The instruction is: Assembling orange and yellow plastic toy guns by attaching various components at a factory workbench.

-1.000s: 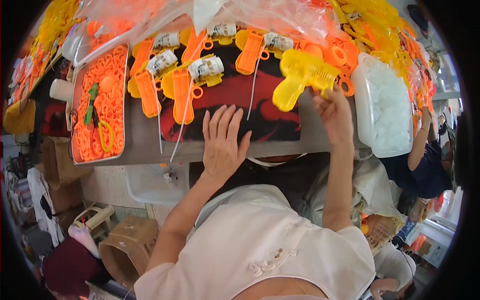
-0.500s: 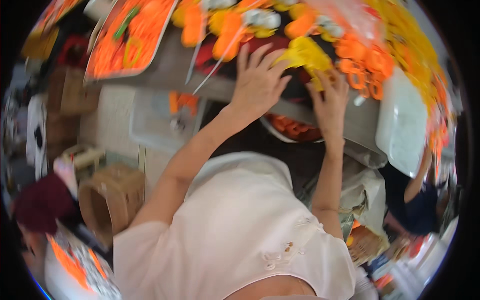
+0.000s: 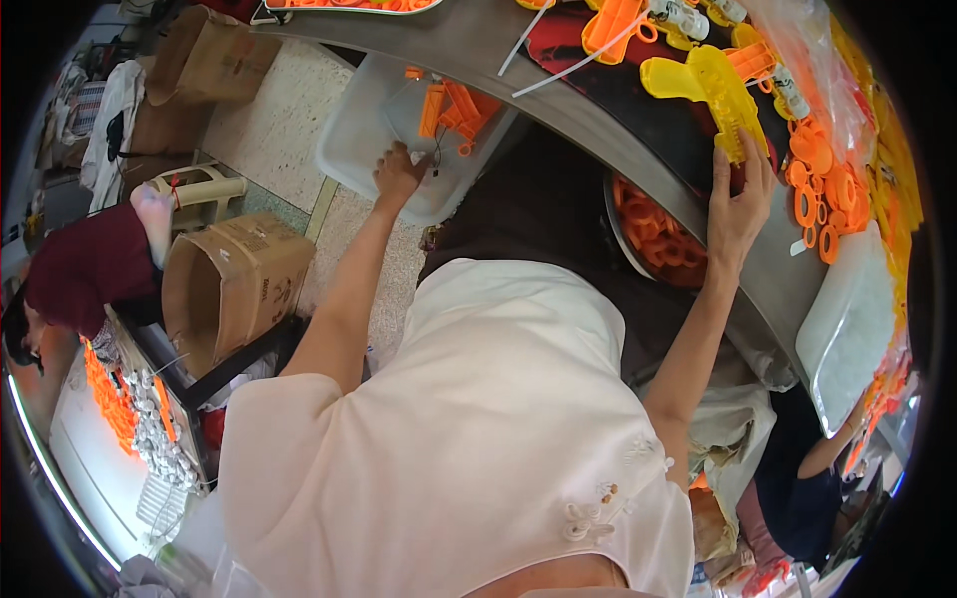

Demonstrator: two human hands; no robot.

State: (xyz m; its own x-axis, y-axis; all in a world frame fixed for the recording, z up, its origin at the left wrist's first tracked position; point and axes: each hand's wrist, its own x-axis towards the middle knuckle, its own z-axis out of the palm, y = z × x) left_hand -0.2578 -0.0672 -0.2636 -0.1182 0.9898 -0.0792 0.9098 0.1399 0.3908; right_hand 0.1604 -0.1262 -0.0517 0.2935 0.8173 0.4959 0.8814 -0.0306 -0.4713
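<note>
Left hand (image 3: pixel 399 174) is down below the counter's (image 3: pixel 588 118) near edge, inside a white plastic bin (image 3: pixel 349 149) on the floor, fingers curled together on something small; what it is cannot be told. Orange plastic parts (image 3: pixel 454 105) lie in the bin just beside it. Right hand (image 3: pixel 740 204) rests at the counter's near edge, fingers spread, tips touching a yellow toy gun body (image 3: pixel 713 85). Orange rings (image 3: pixel 822 184) lie near it.

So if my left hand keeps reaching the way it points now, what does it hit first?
Most likely the orange plastic parts lying in the white bin under the table; your left hand is already at the bin, though depth is unclear.
</note>
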